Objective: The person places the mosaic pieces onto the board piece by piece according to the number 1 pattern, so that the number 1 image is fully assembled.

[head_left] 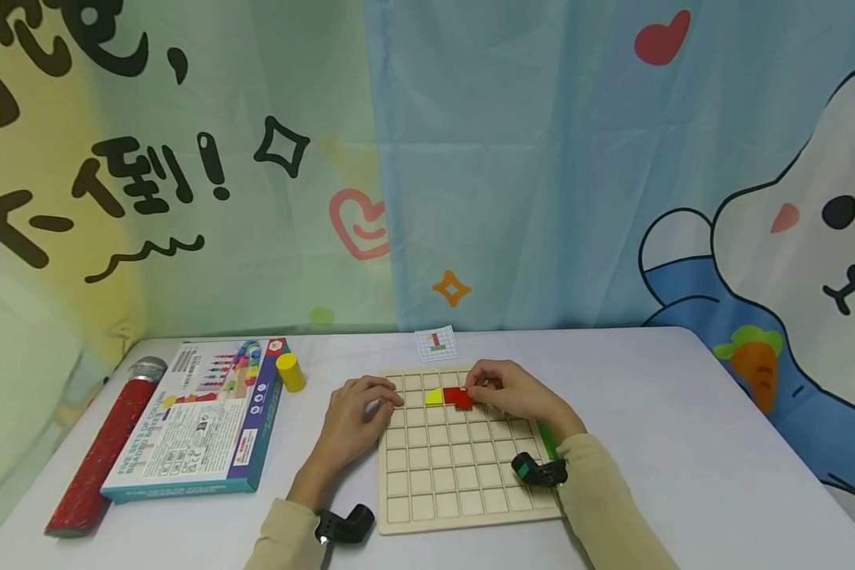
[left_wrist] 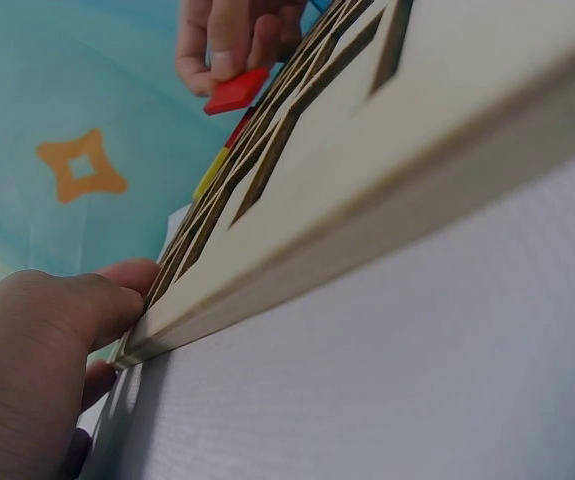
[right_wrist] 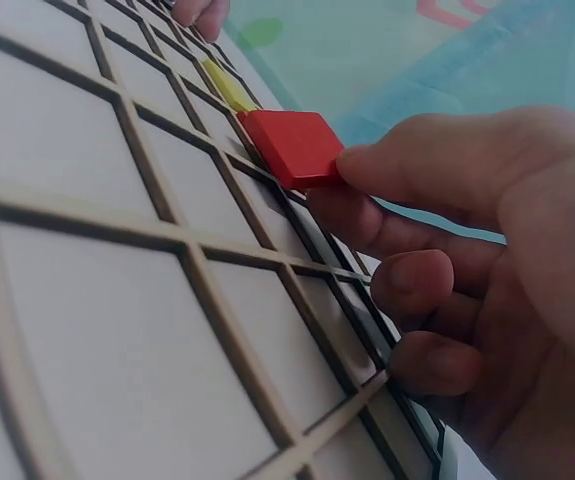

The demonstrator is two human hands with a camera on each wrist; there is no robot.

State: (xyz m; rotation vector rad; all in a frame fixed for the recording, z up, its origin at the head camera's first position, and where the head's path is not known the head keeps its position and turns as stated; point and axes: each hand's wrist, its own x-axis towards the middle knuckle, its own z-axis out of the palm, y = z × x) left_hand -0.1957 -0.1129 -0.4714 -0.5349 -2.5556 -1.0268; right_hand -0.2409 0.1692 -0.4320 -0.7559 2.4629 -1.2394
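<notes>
A wooden grid board (head_left: 443, 480) lies on the white table. My left hand (head_left: 356, 416) holds its left edge, with fingers above and below the rim in the left wrist view. Between thumb and index finger, my right hand (head_left: 516, 392) pinches a red square tile (right_wrist: 295, 148), tilted above the board's upper rows. A yellow tile (head_left: 434, 397) sits in a cell near the top, and another red tile (head_left: 450, 393) lies just right of it, partly covered by the held one.
A small pattern card (head_left: 437, 343) lies behind the board. To the left are a boxed set (head_left: 207, 419), a yellow cylinder (head_left: 290, 372) and a red tube (head_left: 107, 459). Something green (head_left: 547, 440) shows at the board's right edge. A printed curtain (head_left: 513, 198) hangs behind the table.
</notes>
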